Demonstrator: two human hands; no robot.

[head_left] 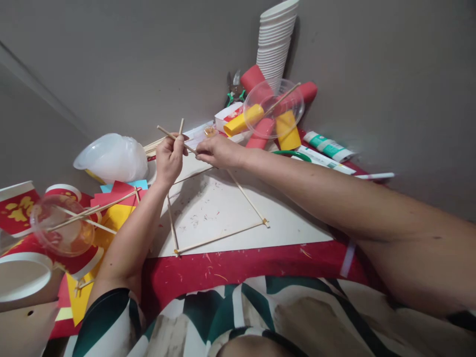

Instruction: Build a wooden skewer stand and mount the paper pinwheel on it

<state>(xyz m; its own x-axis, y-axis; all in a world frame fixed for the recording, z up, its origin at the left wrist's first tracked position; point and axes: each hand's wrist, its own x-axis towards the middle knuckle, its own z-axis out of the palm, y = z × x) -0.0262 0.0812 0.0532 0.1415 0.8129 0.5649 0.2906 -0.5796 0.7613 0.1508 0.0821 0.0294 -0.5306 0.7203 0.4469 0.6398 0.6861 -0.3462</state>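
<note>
My left hand (170,157) pinches two thin wooden sticks (165,131) where they cross, and their upper ends stick out above the fingers. Close beside it, my right hand (220,150) has its fingers closed around the lower end of one of these sticks. Below both hands, a four-sided frame of wooden sticks (223,239) lies on a white board (297,229). Small yellowish bindings show at its near corners. The far part of the frame is partly hidden behind my hands.
At the back stand stacked paper cups (275,42), pliers (235,89) and a clear plastic disc with red and yellow rolls (255,116). A tube (329,146) lies right. Left are a plastic bag (119,156), red cups (18,210) around another disc, and coloured paper (76,297).
</note>
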